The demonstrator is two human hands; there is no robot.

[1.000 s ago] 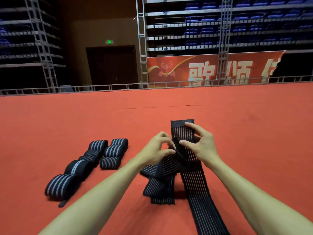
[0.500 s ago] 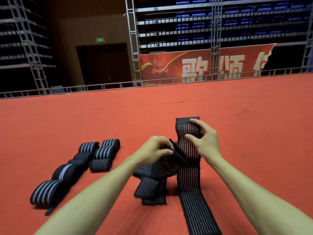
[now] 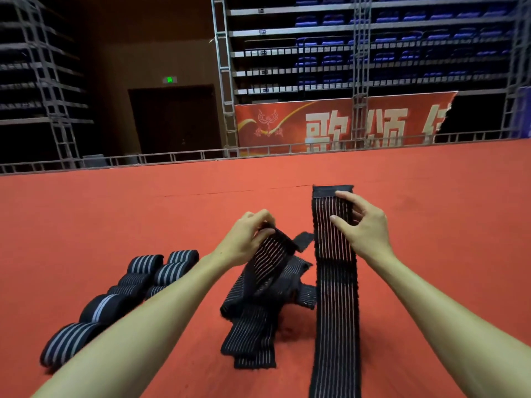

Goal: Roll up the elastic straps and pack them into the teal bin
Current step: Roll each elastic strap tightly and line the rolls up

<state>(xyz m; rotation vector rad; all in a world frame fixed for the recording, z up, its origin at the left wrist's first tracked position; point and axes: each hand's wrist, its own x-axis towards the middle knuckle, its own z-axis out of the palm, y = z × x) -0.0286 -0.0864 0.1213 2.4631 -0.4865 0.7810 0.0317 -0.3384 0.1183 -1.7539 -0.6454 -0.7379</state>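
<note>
Head view, centre frame: pinching long elastic strap (image 3: pixel 336 297) near its top end in right hand (image 3: pixel 365 228), clutching crumpled strap (image 3: pixel 267 268) in left hand (image 3: pixel 244 239), soft, floppy, best grabbed at the end.

— What does the long strap (image 3: pixel 336 282) look like?
— Black with thin pale stripes along its length. It runs flat from the bottom edge of view up to a plain black end tab. The right hand (image 3: pixel 365 228) pinches its upper part, lifted off the red floor (image 3: pixel 431 225).
— And the other loose one?
— The bunched strap (image 3: pixel 267 271) has the same pattern and sits just left of it in loose folds on the floor. The left hand (image 3: pixel 247 239) holds one end raised.
— The finished ones?
— Several rolled straps (image 3: pixel 145 264), black with broader white stripes, lie farther left in two close rows.
</note>
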